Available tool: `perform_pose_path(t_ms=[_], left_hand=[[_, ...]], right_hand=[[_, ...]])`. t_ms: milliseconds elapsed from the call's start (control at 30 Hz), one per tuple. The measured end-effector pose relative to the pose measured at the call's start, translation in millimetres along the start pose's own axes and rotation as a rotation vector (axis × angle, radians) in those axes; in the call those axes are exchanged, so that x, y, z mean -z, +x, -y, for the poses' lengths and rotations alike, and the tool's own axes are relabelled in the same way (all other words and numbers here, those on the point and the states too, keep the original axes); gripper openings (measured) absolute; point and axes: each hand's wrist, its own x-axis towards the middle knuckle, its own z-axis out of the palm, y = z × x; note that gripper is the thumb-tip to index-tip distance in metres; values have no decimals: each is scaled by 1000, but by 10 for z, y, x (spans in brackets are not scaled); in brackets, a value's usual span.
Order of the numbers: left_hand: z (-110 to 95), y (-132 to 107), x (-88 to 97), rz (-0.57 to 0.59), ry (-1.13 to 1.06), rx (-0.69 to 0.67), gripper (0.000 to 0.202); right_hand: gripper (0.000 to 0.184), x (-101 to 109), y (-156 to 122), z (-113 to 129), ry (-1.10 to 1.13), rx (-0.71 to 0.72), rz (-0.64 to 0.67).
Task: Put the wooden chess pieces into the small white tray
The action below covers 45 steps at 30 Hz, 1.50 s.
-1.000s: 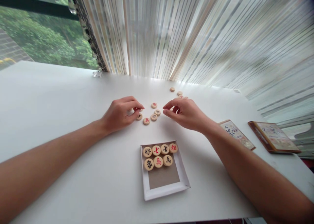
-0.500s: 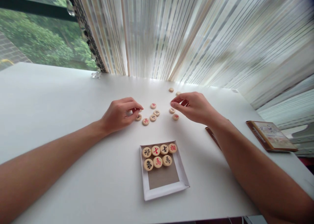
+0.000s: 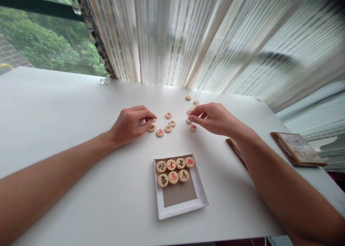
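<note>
Round wooden chess pieces with red or black characters lie loose on the white table point(image 3: 67, 106). My left hand point(image 3: 131, 124) rests curled beside a small cluster of loose pieces point(image 3: 164, 125), fingertips pinched on a piece at its left end. My right hand point(image 3: 214, 117) hovers over a second group of pieces point(image 3: 191, 124), thumb and forefinger pinched close above one. Nearer to me stands a shallow white cardboard tray point(image 3: 201, 188) with several pieces in two rows point(image 3: 174, 170) at its far end.
A brown box lid point(image 3: 298, 148) lies at the right near the table edge, and another flat box point(image 3: 235, 149) is partly hidden under my right forearm. Striped curtains hang behind the table. A window with trees shows at the upper left.
My right hand has moved away from the middle cluster towards the far right pieces, uncovering two pieces below it. My left hand has stayed in place.
</note>
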Motion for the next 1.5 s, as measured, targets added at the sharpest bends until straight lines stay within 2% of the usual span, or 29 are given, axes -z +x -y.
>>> perform_pose_path(t_ms=[333, 900, 1200, 1367, 1500], left_hand=[[15, -5, 1, 9, -12, 5, 19], [-10, 6, 4, -4, -11, 30, 20], [0, 1, -6, -4, -19, 28, 19], [11, 0, -9, -14, -12, 41, 18], [32, 1, -5, -114, 29, 141, 20]], right_hand=[[17, -15, -19, 104, -23, -14, 108], [23, -15, -8, 23, -162, 22, 58], [25, -15, -6, 46, -180, 27, 140], [26, -15, -8, 9, -188, 45, 84], [28, -1, 2, -14, -172, 8, 31]])
